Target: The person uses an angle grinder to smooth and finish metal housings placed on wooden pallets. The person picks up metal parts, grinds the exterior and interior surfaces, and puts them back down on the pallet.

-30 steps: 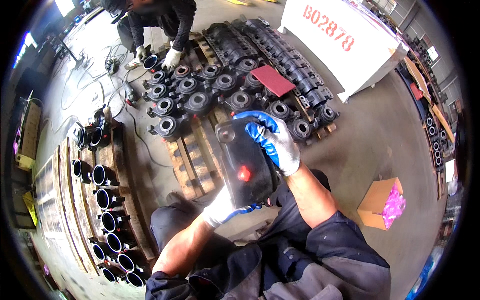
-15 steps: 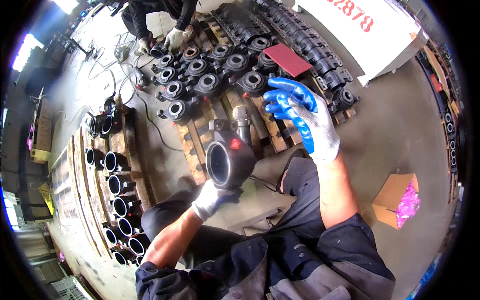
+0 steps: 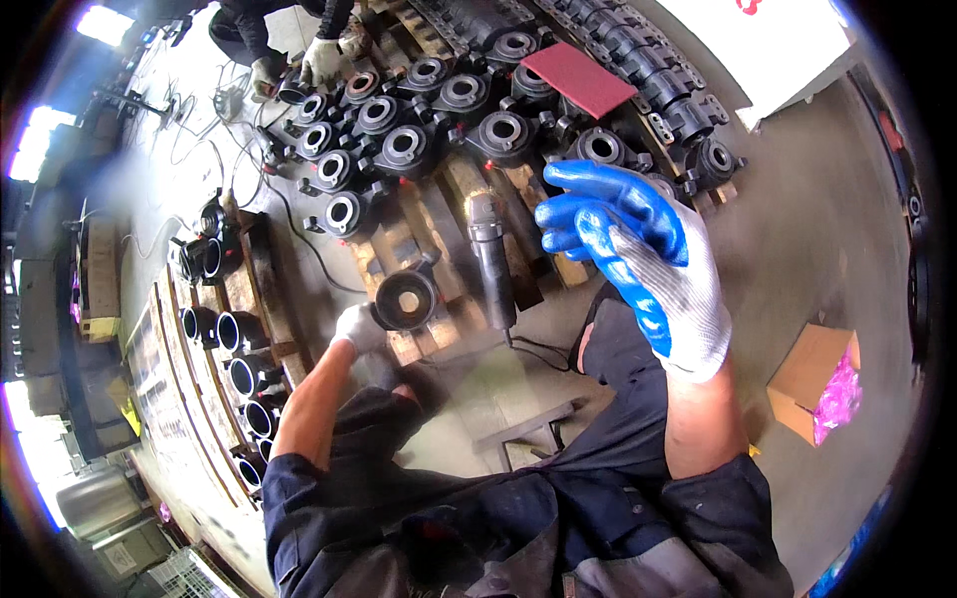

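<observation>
My left hand (image 3: 361, 331), in a white glove, is closed on the left side of a black cylindrical metal housing (image 3: 406, 322). The housing stands at the near end of a wooden pallet, its round opening facing me and a lug pointing away; a pale disc shows through its hole. The fingers on it are partly hidden. My right hand (image 3: 643, 264), in a white glove with blue coating, hovers in front of the pallet, fingers loosely curved and apart, holding nothing. Between my hands, an angle grinder (image 3: 490, 261) lies on the pallet.
Several black housings (image 3: 404, 145) fill the pallet's far part, with a dark red pad (image 3: 578, 80) on top. More housings (image 3: 239, 377) stand on a left pallet (image 3: 267, 289). A cardboard box (image 3: 797, 374) sits right. Beyond, a co-worker's gloved hands (image 3: 321, 62) handle parts.
My left hand has carried the housing left and away from me, down to the pallet's near end, turning its opening. My right hand stays raised and empty. The whole view has shifted slightly.
</observation>
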Tool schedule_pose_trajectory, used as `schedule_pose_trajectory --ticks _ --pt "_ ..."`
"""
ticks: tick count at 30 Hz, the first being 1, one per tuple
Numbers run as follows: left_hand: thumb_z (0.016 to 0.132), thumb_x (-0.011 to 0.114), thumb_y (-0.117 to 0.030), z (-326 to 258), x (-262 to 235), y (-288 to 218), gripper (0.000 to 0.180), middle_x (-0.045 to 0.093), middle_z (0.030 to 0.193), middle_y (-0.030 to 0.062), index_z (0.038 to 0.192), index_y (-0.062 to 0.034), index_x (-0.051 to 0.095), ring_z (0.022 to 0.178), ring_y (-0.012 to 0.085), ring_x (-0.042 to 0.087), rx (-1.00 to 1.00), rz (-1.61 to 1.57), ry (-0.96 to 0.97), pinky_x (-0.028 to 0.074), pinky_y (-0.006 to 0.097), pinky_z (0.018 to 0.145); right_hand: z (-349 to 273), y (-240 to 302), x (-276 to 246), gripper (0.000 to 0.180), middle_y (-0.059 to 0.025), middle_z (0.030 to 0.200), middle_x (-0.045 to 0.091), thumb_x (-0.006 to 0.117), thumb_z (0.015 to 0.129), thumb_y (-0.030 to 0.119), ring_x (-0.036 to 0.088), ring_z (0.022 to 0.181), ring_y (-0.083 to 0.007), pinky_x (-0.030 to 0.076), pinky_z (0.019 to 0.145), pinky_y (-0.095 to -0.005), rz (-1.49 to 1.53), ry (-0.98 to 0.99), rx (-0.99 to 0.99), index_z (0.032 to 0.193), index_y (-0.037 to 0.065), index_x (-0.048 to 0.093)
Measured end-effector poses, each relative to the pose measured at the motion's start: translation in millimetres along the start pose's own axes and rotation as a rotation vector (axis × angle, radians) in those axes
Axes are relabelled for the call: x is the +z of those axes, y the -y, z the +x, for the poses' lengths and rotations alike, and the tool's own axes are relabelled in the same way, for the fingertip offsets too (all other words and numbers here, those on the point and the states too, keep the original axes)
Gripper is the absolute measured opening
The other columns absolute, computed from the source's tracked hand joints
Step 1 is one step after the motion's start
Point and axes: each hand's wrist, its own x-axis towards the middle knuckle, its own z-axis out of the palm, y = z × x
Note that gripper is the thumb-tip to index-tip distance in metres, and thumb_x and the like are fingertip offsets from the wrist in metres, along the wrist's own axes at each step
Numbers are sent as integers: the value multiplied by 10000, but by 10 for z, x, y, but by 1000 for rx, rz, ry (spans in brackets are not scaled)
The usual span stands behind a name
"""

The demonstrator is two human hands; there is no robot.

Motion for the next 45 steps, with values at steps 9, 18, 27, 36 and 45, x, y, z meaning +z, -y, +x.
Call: schedule_pose_trajectory --ticks 9,18,27,36,45 --pt "856 632 -248 477 87 283 334 673 1247 165 1156 -116 695 1174 374 631 -149 167 -78 509 448 1001 50 -161 -89 421 -140 1097 730 612 1025 243 709 951 -167 557 865 -292 -172 -85 -13 1320 -57 604" --pt "869 602 -188 -89 -91 408 426 643 1300 180 1289 -124 629 1180 367 634 -135 143 106 528 440 982 30 -142 -25 387 -108 1100 727 658 991 154 684 954 -119 538 867 -250 -67 -2 3 1319 -46 610" --pt "843 676 -259 -1357 -813 -779 520 736 1042 163 1335 -102 614 933 359 711 249 114 67 569 422 839 -24 -119 -32 405 -135 1206 701 642 1001 178 690 1041 -164 559 907 -289 -18 86 -54 1336 -44 595" --pt "837 720 -285 -1648 -600 -1514 534 727 924 174 1327 -102 613 809 368 712 726 -375 -6 571 428 753 82 -348 -14 418 -123 1111 726 620 1020 251 713 930 -168 561 851 -280 -168 84 63 1346 -10 596" --pt "779 739 -226 -1733 -887 -1834 490 724 942 205 1227 -45 657 910 392 702 769 -460 -98 561 469 799 92 -645 -25 525 -119 1197 695 605 1017 337 697 980 -155 554 884 -280 -404 121 154 1418 3 542"
